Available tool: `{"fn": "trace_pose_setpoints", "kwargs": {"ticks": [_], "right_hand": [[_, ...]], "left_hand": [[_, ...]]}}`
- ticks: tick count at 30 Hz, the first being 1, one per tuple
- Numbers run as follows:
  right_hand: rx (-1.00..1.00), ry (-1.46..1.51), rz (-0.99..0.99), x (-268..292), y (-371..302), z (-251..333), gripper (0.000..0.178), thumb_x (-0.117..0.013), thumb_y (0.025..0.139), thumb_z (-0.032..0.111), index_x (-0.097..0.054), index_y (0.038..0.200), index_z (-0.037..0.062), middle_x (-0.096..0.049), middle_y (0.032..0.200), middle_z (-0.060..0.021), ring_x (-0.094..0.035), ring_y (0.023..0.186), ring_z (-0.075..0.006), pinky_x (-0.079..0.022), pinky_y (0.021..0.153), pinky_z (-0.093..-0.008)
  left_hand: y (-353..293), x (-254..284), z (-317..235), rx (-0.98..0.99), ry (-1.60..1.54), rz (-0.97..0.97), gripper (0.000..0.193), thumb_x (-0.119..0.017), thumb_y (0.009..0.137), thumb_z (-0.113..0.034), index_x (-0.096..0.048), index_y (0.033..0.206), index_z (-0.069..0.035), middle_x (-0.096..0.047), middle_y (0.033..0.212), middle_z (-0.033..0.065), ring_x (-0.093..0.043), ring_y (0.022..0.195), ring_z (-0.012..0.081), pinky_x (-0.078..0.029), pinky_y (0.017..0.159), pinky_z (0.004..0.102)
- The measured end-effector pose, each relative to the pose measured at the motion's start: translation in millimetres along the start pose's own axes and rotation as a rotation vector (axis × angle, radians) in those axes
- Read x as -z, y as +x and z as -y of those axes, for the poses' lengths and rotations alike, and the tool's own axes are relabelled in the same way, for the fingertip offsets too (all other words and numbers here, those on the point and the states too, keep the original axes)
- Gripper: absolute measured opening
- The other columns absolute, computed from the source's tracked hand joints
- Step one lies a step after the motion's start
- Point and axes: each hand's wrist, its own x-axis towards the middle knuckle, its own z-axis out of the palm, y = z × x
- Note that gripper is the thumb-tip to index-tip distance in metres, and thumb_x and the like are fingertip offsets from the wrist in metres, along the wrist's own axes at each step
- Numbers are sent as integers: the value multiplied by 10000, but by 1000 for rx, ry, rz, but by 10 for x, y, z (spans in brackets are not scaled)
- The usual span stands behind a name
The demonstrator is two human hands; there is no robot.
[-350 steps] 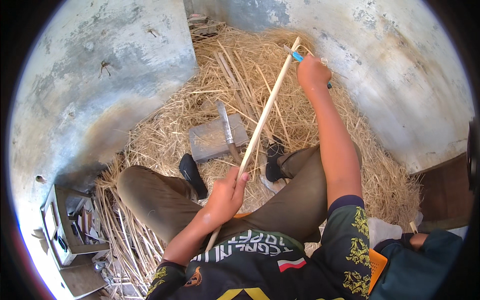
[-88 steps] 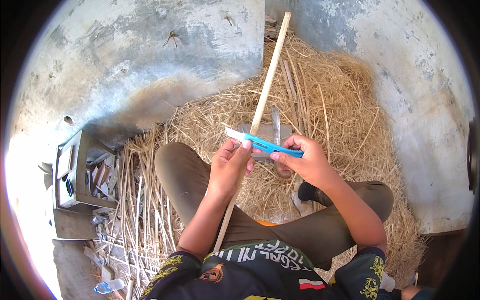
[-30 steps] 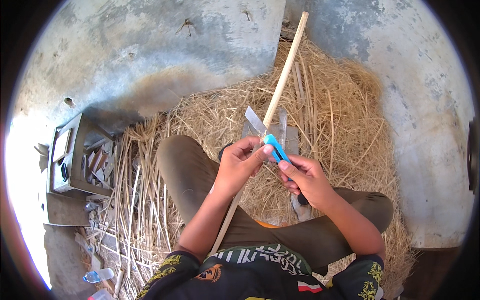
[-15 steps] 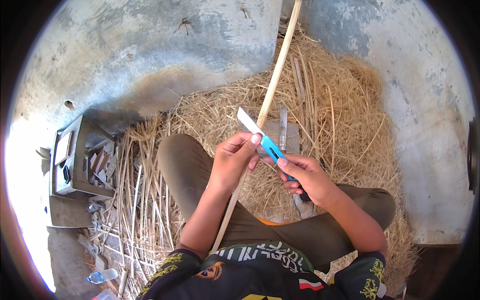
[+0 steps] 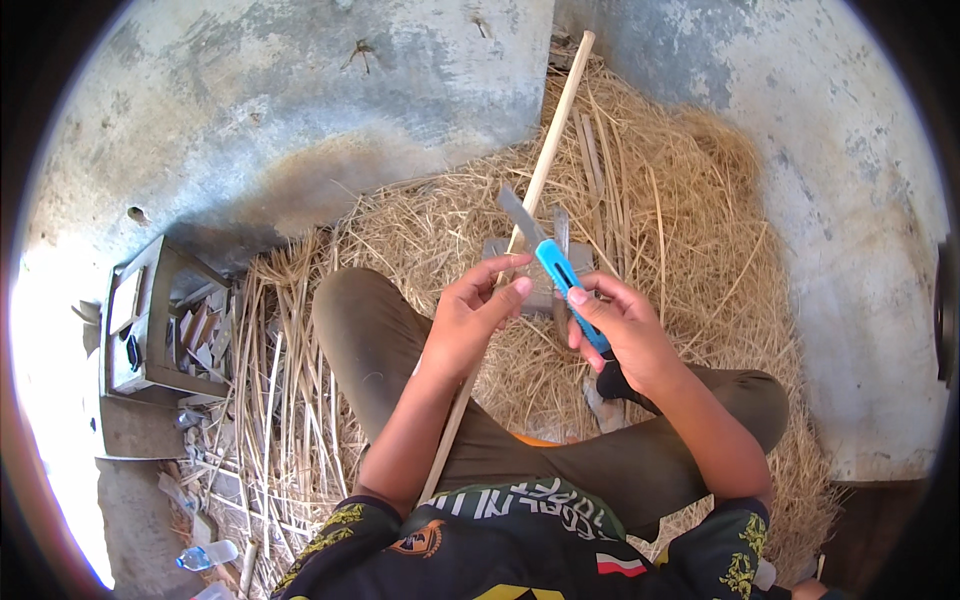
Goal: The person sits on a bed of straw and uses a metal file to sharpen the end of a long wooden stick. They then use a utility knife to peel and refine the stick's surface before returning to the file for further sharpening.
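My right hand is closed around a light blue box cutter, its grey blade out and tilted up to the left. Beside it, my left hand has its thumb and index finger apart, close to the cutter. A long pale strip of wood or bamboo runs behind that hand, slanting from my waist up to the far wall; the lower fingers seem to hold it, though they are partly hidden. Behind the cutter, a metal blade lies over a grey block.
I sit cross-legged on heaped straw-like shavings. Long split strips lie at the left, by an open wooden cabinet of scraps. A plastic bottle lies at lower left. A weathered wall rises ahead.
The box cutter has drawn away from my left hand, to the right, and its blade has turned. My left thumb and index finger have come off it. The strip's far end sits lower in view.
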Motion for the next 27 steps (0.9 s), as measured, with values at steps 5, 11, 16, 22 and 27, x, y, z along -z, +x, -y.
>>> {"fn": "trace_pose_setpoints", "kwargs": {"ticks": [5, 11, 16, 22, 27], "right_hand": [[163, -205, 2, -87, 79, -250, 298, -592, 1038, 318, -595, 1178, 55, -627, 829, -11, -589, 708, -70, -461, 600, -232], [-261, 331, 113, -134, 57, -204, 322, -593, 1028, 392, -611, 1083, 75, -546, 777, 19, -543, 701, -86, -457, 637, -241], [-234, 343, 85, -49, 53, -175, 312, -606, 1019, 423, -601, 1039, 112, -520, 735, 25, -505, 607, -78, -428, 563, -241], [-70, 140, -227, -37, 94, -69, 403, -649, 980, 484, -632, 911, 87, -545, 706, 24, -493, 565, -49, -391, 504, -207], [37, 44, -243, 73, 114, -78, 403, -658, 983, 452, -669, 948, 51, -575, 718, 16, -497, 569, -58, -402, 524, -201]], "left_hand": [[-12, 18, 77, -6, -124, 32, 302, -694, 974, -167, -644, 1223, -4, -656, 916, 1, -575, 806, 71, -449, 687, 252], [-23, 15, 60, 38, -86, 63, 243, -686, 977, -179, -682, 1143, -2, -642, 863, -9, -562, 783, 72, -434, 675, 243], [-32, 9, -4, 115, -118, 133, 310, -602, 1026, -301, -676, 1112, -12, -617, 844, 3, -528, 751, 82, -415, 652, 250], [8, -6, 51, 103, -106, 2, 280, -568, 1036, -309, -621, 1030, -35, -624, 937, 33, -528, 744, 99, -409, 625, 258], [3, -41, 11, 105, -193, 13, 224, -540, 1041, -263, -591, 1051, -45, -640, 982, 54, -537, 743, 102, -415, 615, 259]]}}
